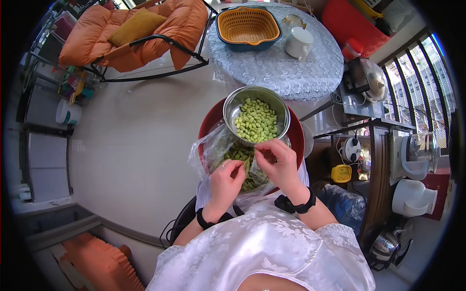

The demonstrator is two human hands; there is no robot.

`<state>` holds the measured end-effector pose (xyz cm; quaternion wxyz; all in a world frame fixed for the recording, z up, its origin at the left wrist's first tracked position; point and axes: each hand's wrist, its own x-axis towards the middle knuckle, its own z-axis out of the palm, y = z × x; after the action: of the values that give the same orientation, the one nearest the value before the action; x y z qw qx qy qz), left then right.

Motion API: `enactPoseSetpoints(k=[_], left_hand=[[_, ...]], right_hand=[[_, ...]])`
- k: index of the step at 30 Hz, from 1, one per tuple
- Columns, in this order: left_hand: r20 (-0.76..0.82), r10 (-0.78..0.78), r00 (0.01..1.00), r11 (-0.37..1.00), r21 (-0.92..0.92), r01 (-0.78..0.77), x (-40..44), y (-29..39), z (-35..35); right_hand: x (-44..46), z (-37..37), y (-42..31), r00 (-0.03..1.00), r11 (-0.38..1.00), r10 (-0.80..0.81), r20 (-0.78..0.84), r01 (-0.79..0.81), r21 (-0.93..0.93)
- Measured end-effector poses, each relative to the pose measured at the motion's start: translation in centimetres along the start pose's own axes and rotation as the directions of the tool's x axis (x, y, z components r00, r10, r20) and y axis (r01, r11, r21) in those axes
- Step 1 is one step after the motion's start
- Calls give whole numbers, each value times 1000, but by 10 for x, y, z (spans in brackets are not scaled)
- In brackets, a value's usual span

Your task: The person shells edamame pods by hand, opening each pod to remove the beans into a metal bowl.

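Note:
A steel bowl (pixel 232 114) holds many shelled green beans (pixel 256 120) and rests at the far side of a red basin (pixel 300 140). Nearer to me in the basin lie green pods (pixel 238 154) in a clear plastic bag (pixel 208 148). My left hand (pixel 227 182) is over the near left part of the bag, thumb and fingers pinched together. My right hand (pixel 278 162) is just below the bowl's near rim, its thumb and index finger close together. Whatever sits between the fingertips of either hand is too small to make out.
Beyond the bowl, a round table (pixel 310 77) with a lace cloth bears an orange and blue basket (pixel 247 26) and a white mug (pixel 298 42). An orange rocking chair (pixel 104 31) stands at the far left. Shelves (pixel 378 165) with appliances are at the right.

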<state>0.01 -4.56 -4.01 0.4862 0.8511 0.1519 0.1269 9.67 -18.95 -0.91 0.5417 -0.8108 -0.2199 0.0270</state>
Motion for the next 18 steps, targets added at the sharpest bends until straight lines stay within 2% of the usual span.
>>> enactPoseSetpoints(k=[2,3,5,8,9,10,11,12,13,14,15,17,18], left_hand=[[24,-135,991,977,-162,137,0,-3,2],[26,-132,991,977,-163,135,1,-4,3],[33,-162,986,968,-188,165,1,-7,3],[47,-185,982,954,-233,191,3,-11,3],[46,-189,981,953,-232,195,3,-10,3],[-10,-136,991,971,-200,131,3,-8,3],[-61,-78,995,984,-163,67,4,-6,3],[-56,-79,995,984,-165,69,5,-4,3],[-73,-14,997,993,-122,5,6,-1,2],[-90,52,995,995,-78,-59,7,1,2],[-88,52,995,995,-79,-59,8,0,3],[-88,141,986,985,-83,-149,9,-1,3],[-86,143,986,985,-84,-150,9,1,1]], right_hand=[[15,-3,5,997,999,-45,-62,44,-16],[22,-5,8,988,995,-92,-120,89,-35],[27,-5,9,989,994,-98,-109,92,-51],[21,-4,2,995,993,-82,-56,77,-89],[12,-4,2,998,996,-41,51,45,-76],[5,-5,2,988,998,1,156,10,-68],[-1,-4,2,988,998,5,156,6,-69],[-7,-2,2,968,993,104,227,-90,-72],[-12,0,3,935,980,200,294,-184,-82],[-17,4,10,921,972,233,312,-228,-53],[-21,6,16,921,972,235,311,-229,-54],[-25,9,24,852,856,374,366,-469,217],[-25,9,24,853,856,374,363,-468,218]])
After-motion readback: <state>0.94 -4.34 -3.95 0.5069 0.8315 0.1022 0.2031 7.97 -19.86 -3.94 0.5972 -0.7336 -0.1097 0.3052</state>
